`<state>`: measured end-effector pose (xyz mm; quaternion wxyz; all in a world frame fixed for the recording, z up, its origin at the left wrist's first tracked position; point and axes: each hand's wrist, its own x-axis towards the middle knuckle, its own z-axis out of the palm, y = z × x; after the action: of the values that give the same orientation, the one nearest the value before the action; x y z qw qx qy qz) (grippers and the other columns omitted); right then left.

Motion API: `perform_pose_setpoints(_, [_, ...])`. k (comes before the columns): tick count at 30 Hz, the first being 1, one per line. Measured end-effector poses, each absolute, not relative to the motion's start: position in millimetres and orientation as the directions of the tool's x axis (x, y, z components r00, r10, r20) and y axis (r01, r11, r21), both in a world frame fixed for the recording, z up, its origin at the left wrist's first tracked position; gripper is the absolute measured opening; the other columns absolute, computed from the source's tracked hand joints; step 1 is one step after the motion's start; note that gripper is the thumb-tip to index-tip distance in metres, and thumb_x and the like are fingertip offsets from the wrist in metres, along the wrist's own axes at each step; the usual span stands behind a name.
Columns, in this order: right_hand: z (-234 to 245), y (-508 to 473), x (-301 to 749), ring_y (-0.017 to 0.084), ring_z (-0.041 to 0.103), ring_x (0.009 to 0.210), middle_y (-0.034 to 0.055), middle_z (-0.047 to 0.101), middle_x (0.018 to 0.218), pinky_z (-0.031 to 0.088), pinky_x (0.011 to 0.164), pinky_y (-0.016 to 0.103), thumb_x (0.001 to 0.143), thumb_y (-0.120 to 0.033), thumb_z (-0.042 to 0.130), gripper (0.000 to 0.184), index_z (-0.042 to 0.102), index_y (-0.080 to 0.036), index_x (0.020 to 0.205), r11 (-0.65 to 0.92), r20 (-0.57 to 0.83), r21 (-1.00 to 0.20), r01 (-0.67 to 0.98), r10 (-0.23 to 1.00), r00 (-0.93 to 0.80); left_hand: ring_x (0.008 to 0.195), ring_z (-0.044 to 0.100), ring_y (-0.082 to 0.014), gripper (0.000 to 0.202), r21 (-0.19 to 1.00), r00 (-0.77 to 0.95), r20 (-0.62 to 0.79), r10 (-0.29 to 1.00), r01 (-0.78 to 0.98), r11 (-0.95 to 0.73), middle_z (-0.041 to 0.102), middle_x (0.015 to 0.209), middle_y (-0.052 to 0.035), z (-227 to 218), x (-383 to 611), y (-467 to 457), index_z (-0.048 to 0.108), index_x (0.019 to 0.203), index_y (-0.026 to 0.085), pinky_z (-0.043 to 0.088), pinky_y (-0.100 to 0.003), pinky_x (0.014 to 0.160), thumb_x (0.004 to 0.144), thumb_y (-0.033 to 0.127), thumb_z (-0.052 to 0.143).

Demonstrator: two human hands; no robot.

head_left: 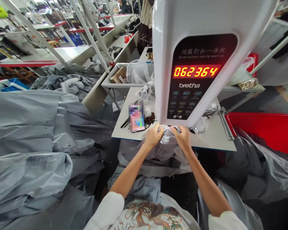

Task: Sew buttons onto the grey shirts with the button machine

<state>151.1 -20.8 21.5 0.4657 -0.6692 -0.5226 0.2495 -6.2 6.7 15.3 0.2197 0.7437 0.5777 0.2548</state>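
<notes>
Both hands are at the front of a white button sewing machine point(164, 64), just below its head. My left hand point(154, 136) is closed on the grey fabric point(156, 156), fingers pinching its upper edge. On the other side, my right hand point(182, 136) pinches the same cloth, thumb pointing inward. Between them the fabric is bunched, and it hangs over the table edge onto my lap. The machine's head hides the needle area. A lit red display shows on its black panel. Left of my left hand lies a phone point(141, 129) with its screen on.
Grey fabric piles point(38, 127) fill the left side. A red bin point(266, 127) stands at the right, with more grey cloth before it. Metal tools point(225, 124) lie on the white tabletop point(213, 140). Behind is a tray point(110, 84) with plastic bags.
</notes>
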Motion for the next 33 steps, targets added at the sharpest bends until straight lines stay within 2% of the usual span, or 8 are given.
perform_pose_setpoints(5, [19, -25, 152, 0.019, 0.058, 0.072, 0.0033, 0.068, 0.074, 0.042, 0.067, 0.028, 0.078, -0.045, 0.062, 0.029, 0.067, -0.017, 0.077, -0.036, 0.125, -0.903, 0.428, 0.932, 0.341, 0.069, 0.062, -0.0198, 0.028, 0.539, 0.243, 0.124, 0.962, 0.797, -0.271, 0.065, 0.072, -0.004, 13, -7, 2, 0.059, 0.09, 0.019, 0.031, -0.027, 0.06, 0.096, 0.037, 0.039])
perform_pose_setpoints(11, [18, -24, 153, 0.019, 0.059, 0.075, 0.0033, 0.068, 0.077, 0.043, 0.069, 0.03, 0.078, -0.045, 0.062, 0.028, 0.067, -0.017, 0.079, -0.053, 0.114, -0.902, 0.428, 0.928, 0.354, 0.072, 0.064, -0.0215, 0.031, 0.514, 0.227, 0.108, 0.968, 0.821, -0.249, 0.067, 0.075, -0.0061, 14, -5, 3, 0.062, 0.095, 0.018, 0.035, -0.027, 0.061, 0.096, 0.04, 0.041])
perform_pose_setpoints(16, [18, -26, 148, 0.019, 0.059, 0.076, 0.0033, 0.067, 0.078, 0.043, 0.072, 0.03, 0.078, -0.045, 0.062, 0.027, 0.064, -0.018, 0.075, -0.02, 0.167, -0.885, 0.465, 0.919, 0.358, 0.074, 0.064, -0.021, 0.03, 0.542, 0.226, 0.107, 0.968, 0.803, -0.247, 0.068, 0.075, -0.0045, 16, -8, 3, 0.063, 0.093, 0.02, 0.037, -0.027, 0.062, 0.095, 0.041, 0.041])
perform_pose_setpoints(20, [16, -29, 145, 0.018, 0.058, 0.075, 0.002, 0.065, 0.078, 0.043, 0.072, 0.029, 0.081, -0.044, 0.058, 0.025, 0.062, -0.019, 0.08, 0.011, 0.195, -0.886, 0.464, 0.916, 0.351, 0.07, 0.063, -0.0203, 0.028, 0.565, 0.219, 0.12, 0.968, 0.787, -0.248, 0.066, 0.073, -0.0034, 14, -9, 2, 0.063, 0.097, 0.02, 0.038, -0.027, 0.062, 0.095, 0.039, 0.042])
perform_pose_setpoints(24, [16, -28, 145, 0.02, 0.058, 0.08, 0.0033, 0.066, 0.084, 0.043, 0.074, 0.031, 0.082, -0.043, 0.057, 0.024, 0.06, -0.02, 0.084, 0.0, 0.201, -0.878, 0.478, 0.907, 0.371, 0.089, 0.061, -0.02, 0.024, 0.575, 0.267, 0.274, 0.924, 0.724, -0.38, 0.064, 0.093, -0.0069, 14, -7, 3, 0.061, 0.111, 0.019, 0.044, -0.028, 0.075, 0.093, 0.03, 0.048])
perform_pose_setpoints(28, [15, -28, 148, 0.022, 0.057, 0.077, 0.0045, 0.064, 0.083, 0.043, 0.074, 0.034, 0.083, -0.045, 0.054, 0.029, 0.057, -0.019, 0.097, -0.062, 0.189, -0.829, 0.556, 0.904, 0.383, 0.097, 0.058, -0.0168, 0.024, 0.63, 0.377, 0.361, 0.853, 0.576, -0.521, 0.057, 0.105, -0.0069, 14, -6, 5, 0.064, 0.108, 0.021, 0.046, -0.028, 0.086, 0.093, 0.019, 0.045])
perform_pose_setpoints(33, [3, -36, 159, 0.025, 0.057, 0.091, 0.0106, 0.063, 0.097, 0.045, 0.084, 0.04, 0.087, -0.032, 0.045, 0.024, 0.057, -0.018, 0.103, 0.054, 0.372, -0.673, 0.737, 0.887, 0.275, 0.101, 0.056, -0.0164, 0.027, 0.71, 0.34, 0.364, 0.867, 0.501, -0.495, 0.054, 0.106, -0.0066, 8, -7, 4, 0.065, 0.106, 0.021, 0.045, -0.03, 0.094, 0.094, 0.019, 0.041])
